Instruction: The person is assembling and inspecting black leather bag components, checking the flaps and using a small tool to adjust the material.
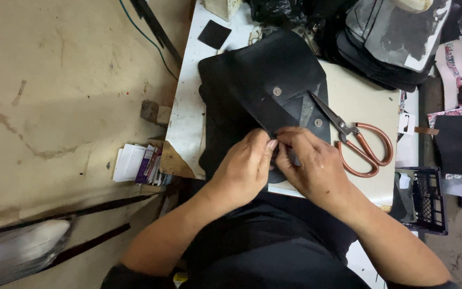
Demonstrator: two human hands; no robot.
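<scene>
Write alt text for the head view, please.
Both hands, left hand and right hand, pinch the near edge of a black leather piece with metal snaps on a white table. Copper-handled scissors lie just right of it.

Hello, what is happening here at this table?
A person works on a black leather piece lying on a white table. Both hands pinch its near edge: the left hand and the right hand meet there, fingers touching. The piece has two metal snaps. Scissors with copper-coloured handles lie just to the right, untouched.
</scene>
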